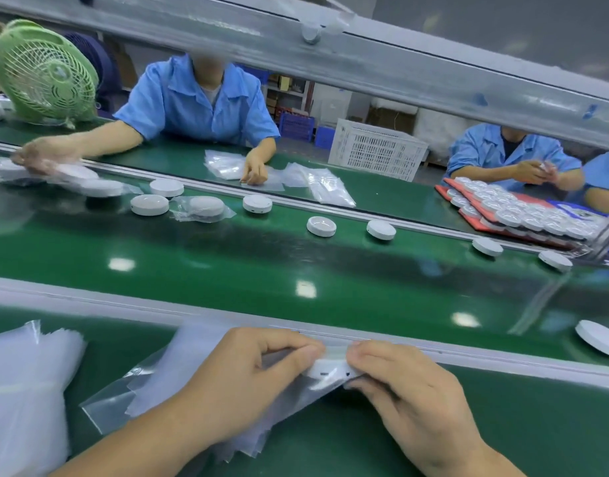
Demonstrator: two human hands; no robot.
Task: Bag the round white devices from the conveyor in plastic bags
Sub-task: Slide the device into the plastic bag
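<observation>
From the head camera, the round white device (330, 370) sits low at 6 o'clock, pinched between both hands over the near bench. My left hand (248, 380) has thumb and fingers curled onto the mouth of the plastic bag (151, 390). My right hand (409, 390) pinches the device's rim, pushing it toward 9 o'clock into the film. How far the device is inside I cannot tell, since the fingers cover the opening.

The risks, as I judge them:
- The film may fold under the rim and jam the entry.
- The left pinch could catch both bag layers, closing the mouth.
- Loose sheets under my wrist could drag along with the bag.
- A slip would drop the device onto the bench edge.

The spare bag stack (24, 390) lies at 8 o'clock. Another device (599, 339) waits at 4 o'clock on the conveyor (296, 270), and more unbagged ones (321, 226) run along its far side.
</observation>
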